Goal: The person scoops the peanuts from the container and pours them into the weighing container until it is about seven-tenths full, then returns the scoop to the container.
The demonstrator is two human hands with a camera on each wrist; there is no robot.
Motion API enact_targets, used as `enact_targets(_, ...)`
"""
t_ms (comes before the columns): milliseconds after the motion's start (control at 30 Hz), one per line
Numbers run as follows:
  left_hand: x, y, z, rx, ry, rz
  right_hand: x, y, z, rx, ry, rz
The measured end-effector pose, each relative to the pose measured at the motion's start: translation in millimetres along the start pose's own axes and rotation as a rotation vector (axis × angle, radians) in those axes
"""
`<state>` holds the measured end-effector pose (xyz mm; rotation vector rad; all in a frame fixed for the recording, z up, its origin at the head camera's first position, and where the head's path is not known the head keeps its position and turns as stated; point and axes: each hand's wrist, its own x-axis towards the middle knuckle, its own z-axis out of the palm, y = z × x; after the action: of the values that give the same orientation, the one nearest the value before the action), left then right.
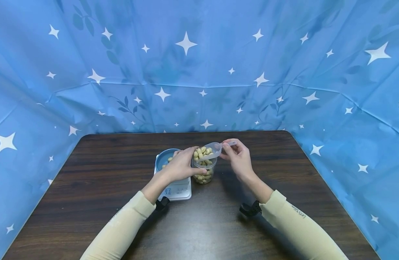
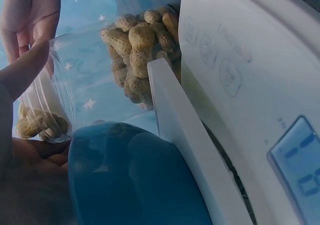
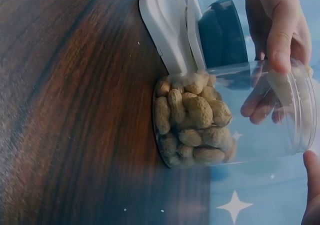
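Jar [image 3: 252,147], one; scoop [image 1: 215,146], one; bowl [image 2: 130,175], one; scale [image 1: 180,190], one.

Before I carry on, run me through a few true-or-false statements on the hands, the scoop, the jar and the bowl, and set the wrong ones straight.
1. The right hand holds the scoop by its handle. True.
2. The left hand grips the jar near its rim. True.
3. The jar stands on the scale. False: it stands on the table, beside the scale.
4. The blue bowl sits on the scale. True.
5. The peanuts left in the jar reach its brim. False: they fill only its lower part.
6. The blue bowl is empty. False: some peanuts show in it.
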<state>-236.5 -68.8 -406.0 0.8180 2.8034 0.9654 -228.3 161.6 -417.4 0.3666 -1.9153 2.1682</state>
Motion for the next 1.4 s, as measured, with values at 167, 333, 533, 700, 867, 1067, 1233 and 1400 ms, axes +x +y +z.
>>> enact_targets(167,-0.7,2.3,-0.6,0.002,-0.005,0.0,-3,3,-1.5,0.036,0.026,0.019)
enact_targets(333,-1.6,5.3,-1.2,0.017,-0.036,-0.021,-6,5,-1.5,0.056,0.039,0.031)
enact_targets(533,-1.9,7.5,0.3,0.038,-0.07,-0.049,-8,7,0.9,0.118,0.054,0.033)
enact_targets(700,0.9,10.4,2.2,0.075,-0.071,-0.038,-10,8,1.6,0.16,0.077,0.037)
enact_targets(867,0.9,10.7,1.9,0.084,-0.062,-0.023,-11,9,1.3,0.201,0.076,0.04)
enact_targets(1067,-1.3,7.6,-0.9,0.062,-0.036,-0.022,-11,10,1.1,0.254,0.073,0.059)
enact_targets(1233,-5.0,4.3,-5.3,0.062,-0.015,-0.021,-11,11,0.5,0.287,0.088,0.072)
enact_targets(1400,-11.4,0.1,-8.7,0.038,0.005,-0.022,-11,11,-0.7,0.309,0.1,0.071)
